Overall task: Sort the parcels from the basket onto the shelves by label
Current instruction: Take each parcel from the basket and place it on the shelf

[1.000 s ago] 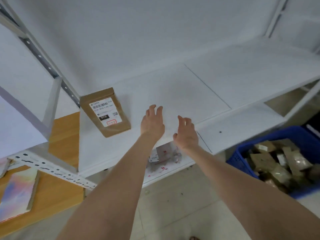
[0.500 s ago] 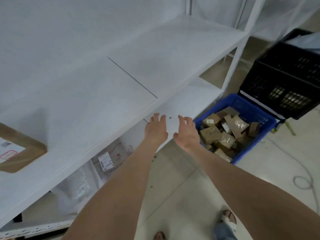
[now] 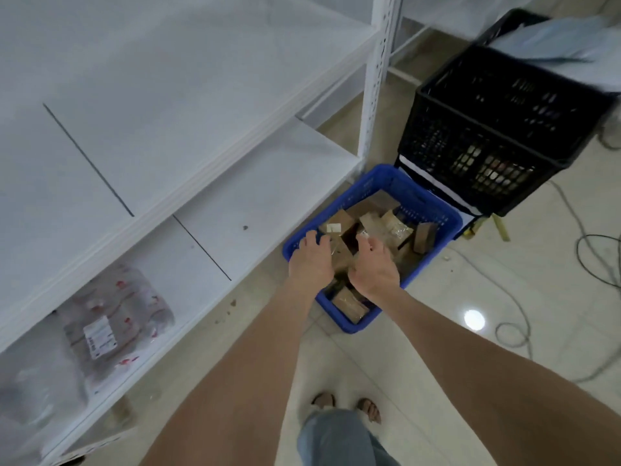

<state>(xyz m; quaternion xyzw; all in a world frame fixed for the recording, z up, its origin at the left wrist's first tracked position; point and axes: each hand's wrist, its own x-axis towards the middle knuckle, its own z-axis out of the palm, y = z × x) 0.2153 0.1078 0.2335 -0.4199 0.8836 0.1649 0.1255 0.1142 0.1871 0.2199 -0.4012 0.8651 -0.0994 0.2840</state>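
Brown cardboard parcels [image 3: 339, 220], some taped, fill the blue plastic basket [image 3: 421, 199] on the floor beside the white metal shelves [image 3: 168, 95], with a black plastic crate [image 3: 487, 129] just behind it. Half a second ago both hands hung before the shelf edge. Now the left hand [image 3: 311, 262] and right hand [image 3: 375, 269] reach over the parcels, fingers loosely spread, holding nothing.

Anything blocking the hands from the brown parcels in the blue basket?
Nothing visible. The left hand and right hand hang right above the brown cardboard parcels in the open-topped blue plastic basket; no lid or other object lies between.
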